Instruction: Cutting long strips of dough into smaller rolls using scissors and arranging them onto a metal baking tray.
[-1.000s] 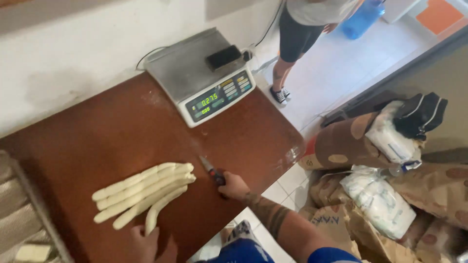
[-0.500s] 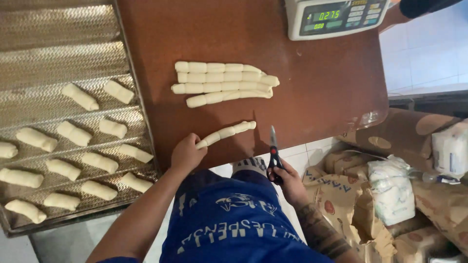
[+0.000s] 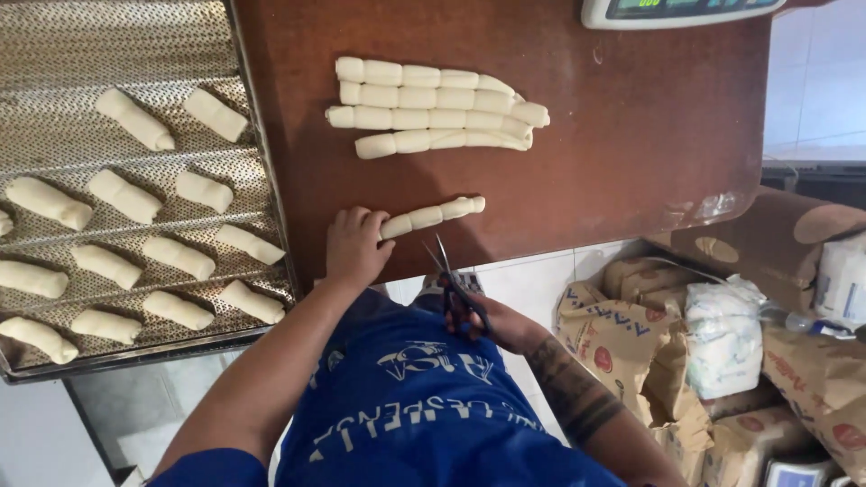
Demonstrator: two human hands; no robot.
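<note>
— Right down at the tabletop's near edge, what are the hands doing?

— Well, the left hand [image 3: 356, 245] lies fingers-down on one end of a single dough rope [image 3: 431, 215], pinning it to the brown tabletop [image 3: 631, 135], likely so it won't roll. The right hand [image 3: 492, 320] sits lower, just off the edge, fingers closed through the handles of dark scissors [image 3: 456, 280] whose blades stand parted, tips pointing up at the rope's middle.

— And the rest of the dough?

— Further in, four dough ropes [image 3: 437, 113] lie side by side, touching, already notched into segments. Keeping them apart from the single rope leaves room to cut.

— To the side?

— On the left, a perforated metal tray [image 3: 54, 54] holds short dough pieces [image 3: 180, 257] in spaced rows, none touching, probably so they don't stick.

— Any packaging?

— On the floor to the right, brown paper sacks [image 3: 622, 343] with red round marks lean together, and a white plastic bag [image 3: 726, 338] rests among them. At the far edge, a weighing scale [image 3: 686, 11] shows only its front strip with a green display.
</note>
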